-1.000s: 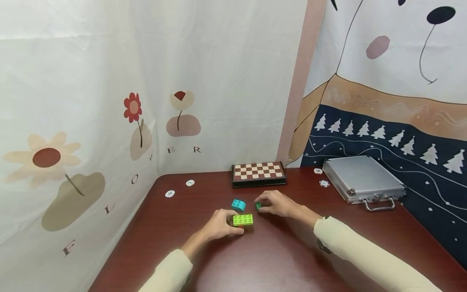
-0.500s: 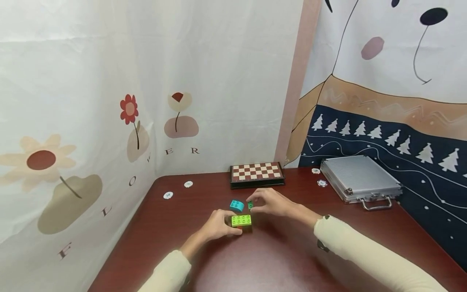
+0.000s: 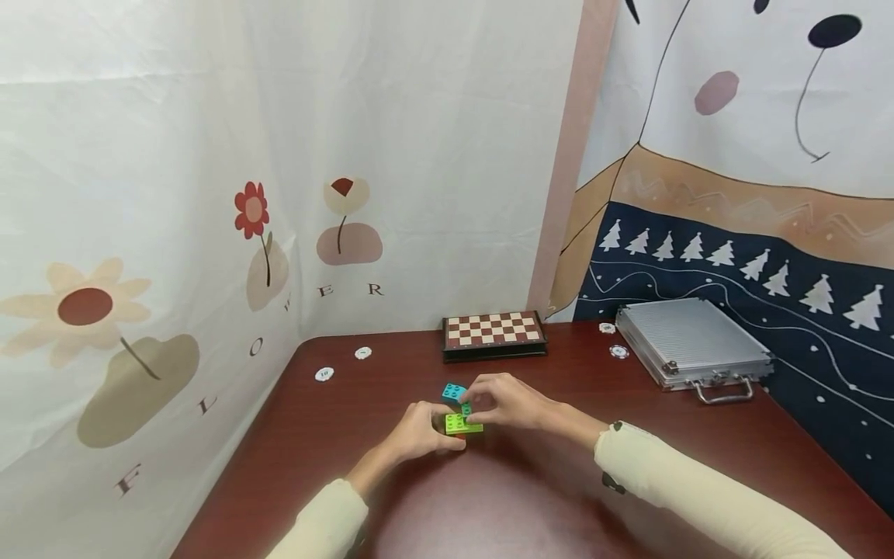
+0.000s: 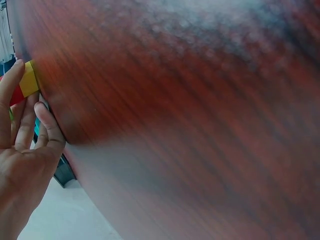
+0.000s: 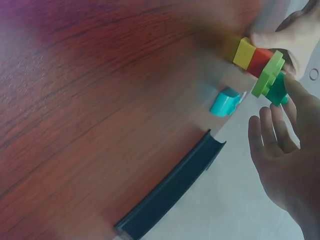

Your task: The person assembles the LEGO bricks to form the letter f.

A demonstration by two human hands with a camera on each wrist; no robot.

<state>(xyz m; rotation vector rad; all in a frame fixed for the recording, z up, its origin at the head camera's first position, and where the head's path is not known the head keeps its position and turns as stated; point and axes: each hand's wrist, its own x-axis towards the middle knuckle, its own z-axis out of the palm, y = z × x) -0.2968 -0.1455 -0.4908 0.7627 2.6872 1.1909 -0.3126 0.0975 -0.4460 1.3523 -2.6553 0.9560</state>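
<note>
My left hand (image 3: 417, 431) grips a stack of toy building bricks from its left side. In the right wrist view the stack shows a yellow brick (image 5: 244, 53) at the bottom, a red brick (image 5: 260, 62) above it and a long lime-green brick (image 5: 268, 75) on top. My right hand (image 3: 515, 400) pinches a small green brick (image 3: 466, 410) between thumb and fingers, right at the studs of the lime-green one, toward its right half. Just behind the stack lies a turquoise brick (image 3: 454, 392) with a curved side, partly behind my right fingers in the head view.
A checkered board box (image 3: 494, 334) stands at the back of the dark red table (image 3: 377, 481). To the right is a silver case (image 3: 694, 341) with a handle. White chips (image 3: 324, 374) lie at the back left, others (image 3: 618, 352) beside the case. Printed curtains hang behind.
My right hand has carried the green brick left and toward me, from beside the turquoise brick to the top of the stack. The left hand keeps its hold on the stack.
</note>
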